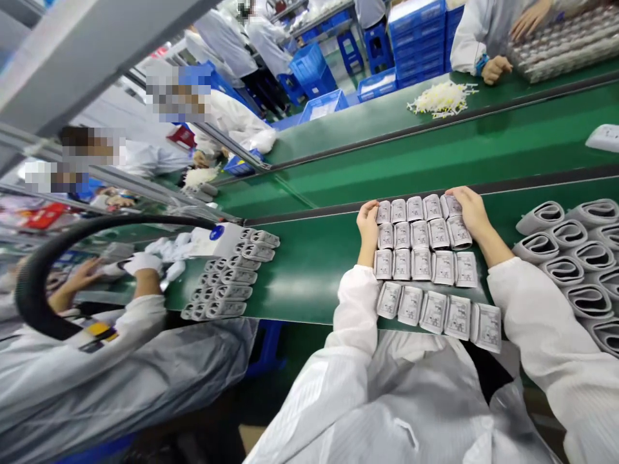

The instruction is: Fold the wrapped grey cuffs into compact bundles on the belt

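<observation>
your left hand (367,224) stands against the left end of the packs (420,264), fingers close together and curled over the corner of the far row, thumb side toward you; it grips nothing that you can see. your right hand (471,209) lies on the far right corner of the same block, fingers together and flat on the end packs, and its fingertips are hidden where they fold over the top row. the packs are grey-white with printed labels too small to read. they lie in four rows of five on the green table (309,270), just in front of your chest, and the nearest row hangs over the table edge. to your right a heap of grey rolls (575,258) is cut off by the frame. beyond the block runs the belt (435,154), with a white box (604,136) half out of view at its right end. at your left a co-worker's gloved hand (142,263) rests near a second set of packs (232,280), partly behind a black hose (36,283).
</observation>
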A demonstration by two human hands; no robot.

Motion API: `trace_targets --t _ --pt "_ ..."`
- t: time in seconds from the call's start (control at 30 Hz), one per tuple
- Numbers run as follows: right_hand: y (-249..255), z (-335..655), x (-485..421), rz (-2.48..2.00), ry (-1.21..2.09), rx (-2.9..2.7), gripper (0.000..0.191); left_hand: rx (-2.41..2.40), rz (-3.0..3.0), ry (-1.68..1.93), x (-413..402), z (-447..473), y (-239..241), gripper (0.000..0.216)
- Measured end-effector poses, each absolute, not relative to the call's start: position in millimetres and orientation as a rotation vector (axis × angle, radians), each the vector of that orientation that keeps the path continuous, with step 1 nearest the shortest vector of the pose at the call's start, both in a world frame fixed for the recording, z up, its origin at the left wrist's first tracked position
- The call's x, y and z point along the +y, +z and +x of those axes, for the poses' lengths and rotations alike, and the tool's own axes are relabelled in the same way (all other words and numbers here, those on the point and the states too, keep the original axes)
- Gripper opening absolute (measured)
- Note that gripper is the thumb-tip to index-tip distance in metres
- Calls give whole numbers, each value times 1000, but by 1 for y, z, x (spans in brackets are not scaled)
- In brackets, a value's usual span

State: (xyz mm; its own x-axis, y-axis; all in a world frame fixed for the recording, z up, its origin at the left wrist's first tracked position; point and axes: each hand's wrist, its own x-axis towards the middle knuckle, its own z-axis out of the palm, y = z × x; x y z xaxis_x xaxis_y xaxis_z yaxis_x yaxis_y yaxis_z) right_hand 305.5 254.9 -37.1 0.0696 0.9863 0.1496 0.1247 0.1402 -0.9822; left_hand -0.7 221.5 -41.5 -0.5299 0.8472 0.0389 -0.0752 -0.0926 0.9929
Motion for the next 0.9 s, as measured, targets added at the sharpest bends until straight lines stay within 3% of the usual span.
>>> trace_targets --t 0.43,0.73,0.87,0.9 --pt "-19 307 255 -1215 1177 -1405 39 1581 1031 1627 196 -6 -36 18" --pt "-32 319 262 -1186 1062 -1253 29 1389 792 1711 215 -2 -39 15" --pt "-36 324 262 -1187 962 -1207 21 1236 804 1912 231 -5 16 5" --pt "-36 325 261 -1199 927 -1201 19 1078 889 1943 226 -3 41 13"
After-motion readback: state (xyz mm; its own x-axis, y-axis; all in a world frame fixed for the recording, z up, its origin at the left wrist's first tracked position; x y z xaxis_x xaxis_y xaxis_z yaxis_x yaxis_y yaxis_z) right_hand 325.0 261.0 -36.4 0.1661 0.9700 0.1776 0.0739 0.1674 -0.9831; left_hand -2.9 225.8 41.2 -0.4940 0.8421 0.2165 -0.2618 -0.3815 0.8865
